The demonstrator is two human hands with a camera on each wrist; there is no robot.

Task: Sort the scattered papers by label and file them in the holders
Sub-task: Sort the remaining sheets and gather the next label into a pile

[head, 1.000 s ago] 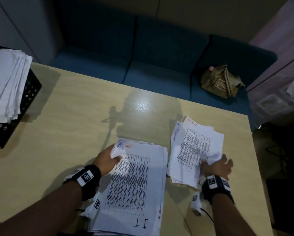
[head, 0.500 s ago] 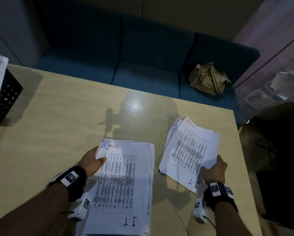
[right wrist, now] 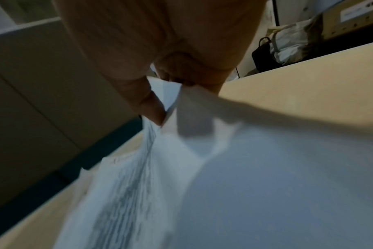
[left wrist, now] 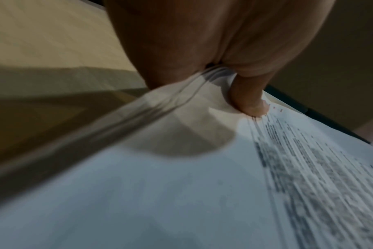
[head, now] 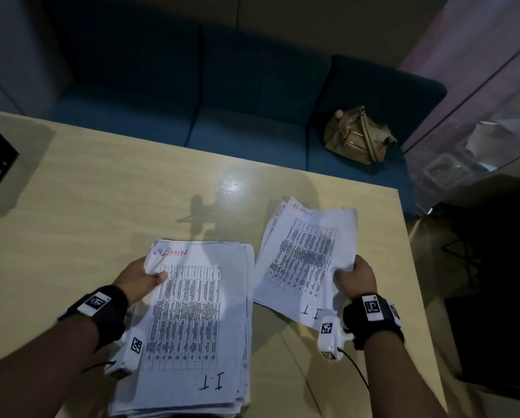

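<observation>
White paper stacks (head: 192, 312) pinched by both hands (head: 138, 280); only the head view shows their labels

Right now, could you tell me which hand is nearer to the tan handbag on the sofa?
The right hand. It grips the smaller paper stack on the table's right side, below the tan handbag. The left hand holds the bigger stack, farther left.
</observation>
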